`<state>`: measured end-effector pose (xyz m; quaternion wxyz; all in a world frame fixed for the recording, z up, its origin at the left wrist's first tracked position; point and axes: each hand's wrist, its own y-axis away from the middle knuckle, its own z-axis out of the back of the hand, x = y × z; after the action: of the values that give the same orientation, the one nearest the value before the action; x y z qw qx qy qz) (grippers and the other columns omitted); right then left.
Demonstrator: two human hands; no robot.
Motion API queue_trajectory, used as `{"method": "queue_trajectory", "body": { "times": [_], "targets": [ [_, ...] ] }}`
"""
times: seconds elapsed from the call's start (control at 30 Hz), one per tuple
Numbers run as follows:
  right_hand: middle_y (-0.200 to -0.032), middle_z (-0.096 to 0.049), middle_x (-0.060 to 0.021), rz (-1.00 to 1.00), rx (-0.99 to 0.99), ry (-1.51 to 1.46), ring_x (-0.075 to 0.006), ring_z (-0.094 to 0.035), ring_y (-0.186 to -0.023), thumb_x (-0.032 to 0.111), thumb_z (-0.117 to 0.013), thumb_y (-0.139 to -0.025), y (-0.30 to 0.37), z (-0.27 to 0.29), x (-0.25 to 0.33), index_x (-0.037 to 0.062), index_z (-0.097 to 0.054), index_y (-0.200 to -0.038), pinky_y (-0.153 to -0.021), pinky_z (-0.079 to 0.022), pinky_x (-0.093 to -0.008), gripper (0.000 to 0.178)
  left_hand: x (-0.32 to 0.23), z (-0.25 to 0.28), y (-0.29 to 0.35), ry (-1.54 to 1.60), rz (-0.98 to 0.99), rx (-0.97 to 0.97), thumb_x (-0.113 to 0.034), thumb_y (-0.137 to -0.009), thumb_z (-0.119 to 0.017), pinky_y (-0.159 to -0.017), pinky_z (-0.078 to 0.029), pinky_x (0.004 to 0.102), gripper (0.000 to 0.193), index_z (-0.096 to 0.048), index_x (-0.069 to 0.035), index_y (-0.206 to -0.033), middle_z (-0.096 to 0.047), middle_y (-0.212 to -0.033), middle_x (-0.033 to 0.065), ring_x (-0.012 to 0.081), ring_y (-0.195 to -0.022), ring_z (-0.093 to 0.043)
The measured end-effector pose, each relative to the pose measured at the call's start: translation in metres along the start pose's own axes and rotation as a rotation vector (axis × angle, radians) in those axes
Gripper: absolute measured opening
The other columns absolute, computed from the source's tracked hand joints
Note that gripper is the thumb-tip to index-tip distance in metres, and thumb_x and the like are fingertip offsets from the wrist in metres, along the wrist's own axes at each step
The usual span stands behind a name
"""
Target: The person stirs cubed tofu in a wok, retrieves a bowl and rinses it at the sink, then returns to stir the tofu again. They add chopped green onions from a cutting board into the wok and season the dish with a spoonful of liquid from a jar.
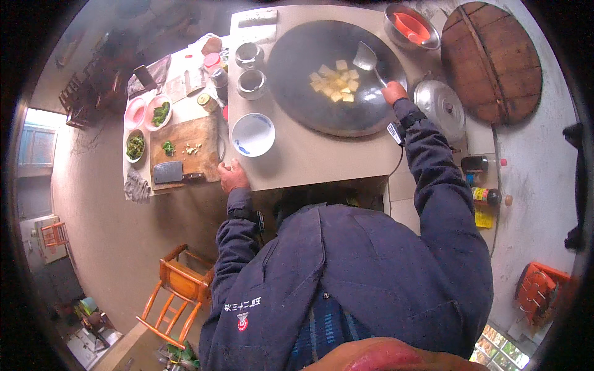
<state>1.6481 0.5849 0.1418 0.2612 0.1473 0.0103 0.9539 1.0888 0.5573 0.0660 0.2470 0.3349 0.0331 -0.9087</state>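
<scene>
Nearest lay the dark jacket [396,266], which bore a line of white lettering [243,305] above a red-and-white badge [242,322] on its left side. To the left, a wooden stool [184,278] stood below the counter [315,170]. To the right was a bottle [487,196] with a yellow and red label, its print too small to read. The left hand [234,177] rested at the near edge of the counter; whether its fingers gripped that edge could not be told. Just left, the cutting board [201,133] carried a cleaver [168,172], chopped greens [168,148] and pale chopped bits [192,149]. Slightly farther, a white bowl [253,136] with blue decoration showed its bare inner surface. The right hand [395,93] was closed around the handle of a spatula [366,59], the blade over the right part of the wok [291,80]. Pale yellow pieces [336,80] were clustered in the wok, left of the blade. Left of the wok stood two metal pots [252,93], their contents unclear. At far right, a metal basin [391,31] held a red vessel [411,28], near a round wooden lid [526,62].
</scene>
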Motion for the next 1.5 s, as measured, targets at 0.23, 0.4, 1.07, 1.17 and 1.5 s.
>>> {"method": "queue_trajectory", "body": {
  "times": [0.23,0.4,1.07,1.17,1.5],
  "targets": [
    [-0.084,-0.067,-0.0166,0.464,0.052,0.439,-0.0343,-0.067,-0.085,0.020,-0.058,-0.079,-0.004,-0.019,-0.012,0.0101,-0.073,-0.085,-0.078,-0.053,-0.0451,0.020,-0.006,0.003,0.002,-0.046,0.024,0.002,-0.045,-0.086,-0.057,-0.087,-0.045,0.0434,0.056,-0.050,-0.004,-0.123,-0.063,-0.106,0.0152,0.0330,-0.100,-0.060],
    [-0.085,-0.068,-0.0154,0.512,0.068,0.614,-0.0346,-0.067,-0.084,0.021,-0.057,-0.078,-0.001,-0.025,-0.004,0.0103,-0.073,-0.083,-0.077,-0.054,-0.0447,0.020,-0.007,0.005,0.002,-0.035,0.011,0.023,-0.046,-0.086,-0.057,-0.087,-0.045,0.0434,0.057,-0.050,-0.003,-0.123,-0.063,-0.105,0.0154,0.0329,-0.100,-0.060],
    [-0.086,-0.064,-0.0260,-0.028,-0.014,-0.167,-0.0425,-0.062,-0.087,0.027,-0.059,-0.070,0.019,-0.047,0.005,-0.0005,-0.069,-0.081,-0.077,-0.049,-0.0480,0.031,-0.002,0.002,-0.002,0.004,0.007,0.035,-0.046,-0.086,-0.057,-0.086,-0.045,0.0436,0.058,-0.049,-0.002,-0.123,-0.063,-0.104,0.0163,0.0335,-0.098,-0.060],
    [-0.085,-0.064,-0.0255,-0.085,0.033,-0.254,-0.0417,-0.062,-0.087,0.028,-0.059,-0.072,0.017,-0.053,0.000,-0.0006,-0.069,-0.082,-0.077,-0.048,-0.0484,0.032,-0.001,0.001,-0.002,0.002,-0.015,0.009,-0.046,-0.085,-0.057,-0.086,-0.045,0.0434,0.058,-0.050,-0.001,-0.122,-0.063,-0.102,0.0165,0.0328,-0.096,-0.061],
    [-0.073,-0.065,-0.0181,-0.146,0.138,-0.433,-0.0335,-0.064,-0.067,0.026,-0.060,-0.079,0.005,-0.082,-0.007,-0.0012,-0.067,-0.080,-0.062,-0.050,-0.0437,0.028,-0.007,0.005,0.002,-0.005,0.006,0.024,-0.045,-0.086,-0.057,-0.087,-0.045,0.0431,0.058,-0.050,-0.002,-0.123,-0.063,-0.107,0.0174,0.0333,-0.101,-0.060]
  ]
}}
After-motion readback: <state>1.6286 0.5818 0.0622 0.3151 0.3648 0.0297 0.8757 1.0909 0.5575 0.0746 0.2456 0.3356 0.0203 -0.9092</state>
